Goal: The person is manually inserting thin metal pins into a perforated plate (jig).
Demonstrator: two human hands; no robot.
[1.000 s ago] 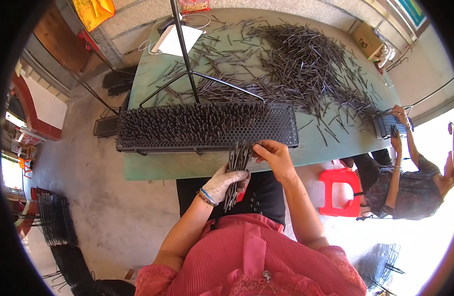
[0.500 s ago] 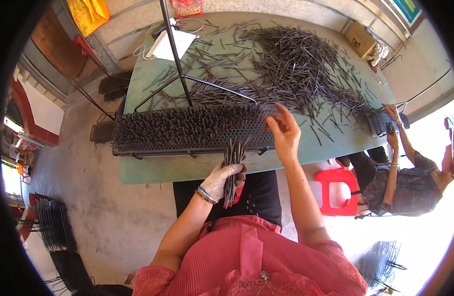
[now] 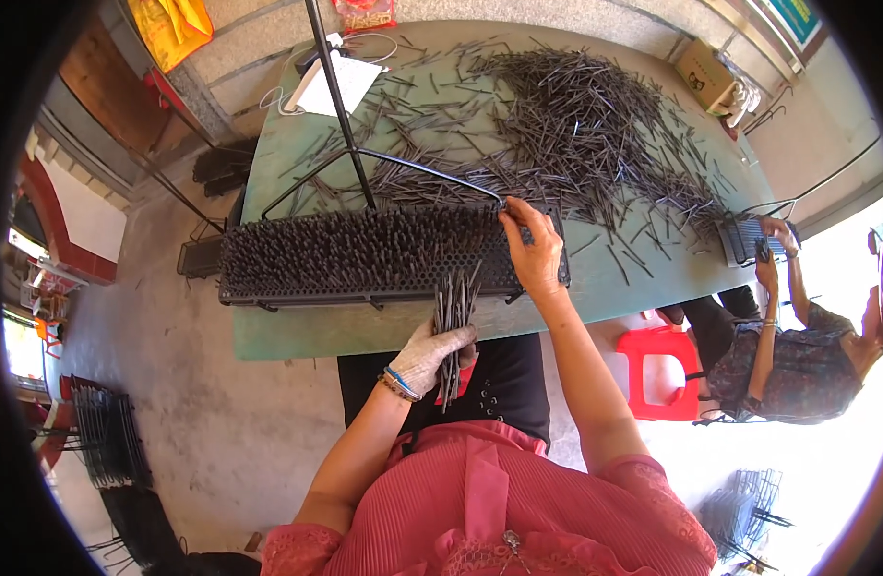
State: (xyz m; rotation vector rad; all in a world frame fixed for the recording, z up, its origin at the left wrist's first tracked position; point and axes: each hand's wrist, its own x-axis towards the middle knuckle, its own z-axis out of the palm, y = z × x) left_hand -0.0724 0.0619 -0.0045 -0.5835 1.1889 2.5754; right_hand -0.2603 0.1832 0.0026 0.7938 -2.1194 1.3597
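Note:
My left hand [image 3: 432,355], in a pale knitted glove, is closed around a bundle of thin dark sticks [image 3: 453,305] standing roughly upright. Behind the bundle lies a long black perforated tray [image 3: 545,269] at the table's near edge. Upright dark sticks [image 3: 336,245] fill most of its holes, while holes show bare toward its right end. My bare right hand [image 3: 535,252] is over that end, fingertips pinched together at the far edge, beside the foot of a black wire frame [image 3: 432,171]. Whatever the pinch holds is too small to make out.
A large heap of loose dark sticks [image 3: 585,125] spreads over the green table [image 3: 298,331]. At the right a co-worker [image 3: 787,355] handles sticks at another tray [image 3: 739,240], near a red stool [image 3: 633,370]. A white sheet [image 3: 336,84] and a cardboard box [image 3: 703,77] are toward the back.
My right hand has moved left and slightly down onto the tray's right end, and its fingers have drawn together. My left hand stays nearly in place with the bundle.

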